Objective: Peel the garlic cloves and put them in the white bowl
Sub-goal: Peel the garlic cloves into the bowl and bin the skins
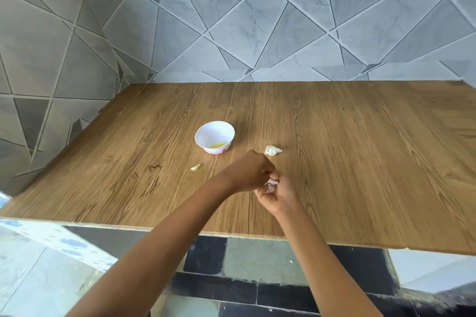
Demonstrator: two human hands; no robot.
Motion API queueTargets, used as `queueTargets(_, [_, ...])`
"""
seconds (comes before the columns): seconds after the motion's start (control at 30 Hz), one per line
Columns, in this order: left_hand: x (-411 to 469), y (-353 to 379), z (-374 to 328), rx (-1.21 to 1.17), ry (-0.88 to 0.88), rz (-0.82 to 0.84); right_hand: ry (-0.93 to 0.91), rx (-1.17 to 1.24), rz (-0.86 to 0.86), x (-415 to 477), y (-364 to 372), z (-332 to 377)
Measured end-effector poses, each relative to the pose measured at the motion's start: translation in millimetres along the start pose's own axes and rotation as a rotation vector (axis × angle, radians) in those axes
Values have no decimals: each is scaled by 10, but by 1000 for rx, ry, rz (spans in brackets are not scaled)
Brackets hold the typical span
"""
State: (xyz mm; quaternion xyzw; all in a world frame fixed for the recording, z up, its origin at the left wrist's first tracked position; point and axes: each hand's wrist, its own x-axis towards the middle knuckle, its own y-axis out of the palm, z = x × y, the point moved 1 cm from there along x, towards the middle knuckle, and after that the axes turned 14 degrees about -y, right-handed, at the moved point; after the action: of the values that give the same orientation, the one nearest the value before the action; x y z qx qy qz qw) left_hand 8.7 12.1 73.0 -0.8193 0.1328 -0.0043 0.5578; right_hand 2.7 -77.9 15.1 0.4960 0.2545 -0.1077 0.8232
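wooden table (360, 149) | grey triangle-tiled wall (257, 28) | dark floor tiles (231, 283)

Both hands meet over wooden table (334, 162). Right hand (277, 194) cradles garlic clove (270, 186); left hand (248, 171) pinches its skin. White bowl (214, 136) holds yellowish peeled pieces. Garlic bulb piece (272, 150) right of bowl; peeled clove (195, 167) lies near-left.

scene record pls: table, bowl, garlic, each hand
surface: wooden table
bowl: white bowl, upright, something pale yellow inside
loose garlic: garlic chunk with skin on, right of the bowl; small clove on the table in front of the bowl
in hand: held clove, skin partly on, above the table
left hand: pinches the held clove from above
right hand: holds it from below, fingers curled
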Motion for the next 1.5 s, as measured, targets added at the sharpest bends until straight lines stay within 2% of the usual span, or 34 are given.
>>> queueTargets(0.23, [11,-4,53,-68,11,-148,5,31,84,-82,79,23])
queueTargets(0.33, [-29,-66,132,-228,-23,-162,-1,48,93,-42,64,-6])
queueTargets(0.4, [-62,-155,281,-309,-106,-216,18,93,107,-10,22,-17])
queueTargets(0.47, [-106,-192,555,-261,-232,-249,38,121,126,13,-42,-12])
queueTargets(0.57, [-182,-65,936,-151,-375,-201,52,131,136,37,-124,1])
queueTargets(0.73, [-225,257,1065,16,-463,-166,59,129,129,61,-188,21])
queueTargets(0.9, [-174,305,1015,322,-427,-210,61,108,121,66,-201,32])
queueTargets(0.97, [-156,289,997,349,-401,-191,64,85,113,55,-190,20])
queueTargets(1.1, [-99,146,898,-75,-230,-64,64,29,91,46,-155,-27])
queueTargets(1.17, [-84,81,693,-150,-90,-80,66,24,59,36,-128,-51])
queueTargets(1.23, [-70,104,502,-92,19,-97,52,5,41,37,-102,-70])
queueTargets(1.37, [-80,160,352,47,-32,-221,35,-21,57,2,-11,-76])
queueTargets(1.5, [-144,157,345,22,-119,-319,40,-6,100,-10,37,-84])
